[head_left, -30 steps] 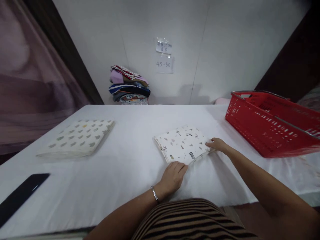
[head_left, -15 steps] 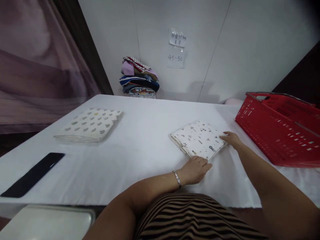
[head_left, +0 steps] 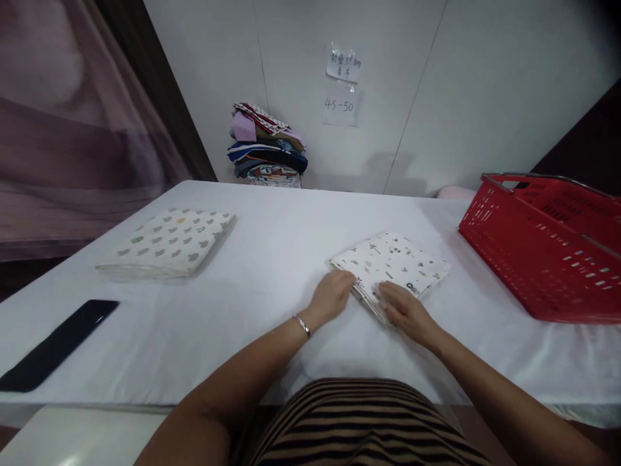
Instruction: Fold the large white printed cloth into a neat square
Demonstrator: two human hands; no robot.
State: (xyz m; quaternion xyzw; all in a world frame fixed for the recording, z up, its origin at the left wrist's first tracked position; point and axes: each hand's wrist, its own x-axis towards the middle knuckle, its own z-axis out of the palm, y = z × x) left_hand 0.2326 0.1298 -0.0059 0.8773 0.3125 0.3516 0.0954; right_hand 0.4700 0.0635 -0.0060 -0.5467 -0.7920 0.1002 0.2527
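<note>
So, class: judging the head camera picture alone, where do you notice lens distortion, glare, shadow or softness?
Head view: wide-angle bending tilts the wall seams and splays the red basket; corners darken; a faint sheen sits on the black phone; lighting is soft and even, with a weak shadow under the left hand and right hand at the folded patterned cloth; the curtain looks blurred.

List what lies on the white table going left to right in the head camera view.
Flat black phone-like slab → folded cream cloth with grey cloud print → left hand → right hand on the folded white cloth with small dark prints → red plastic basket.
</note>
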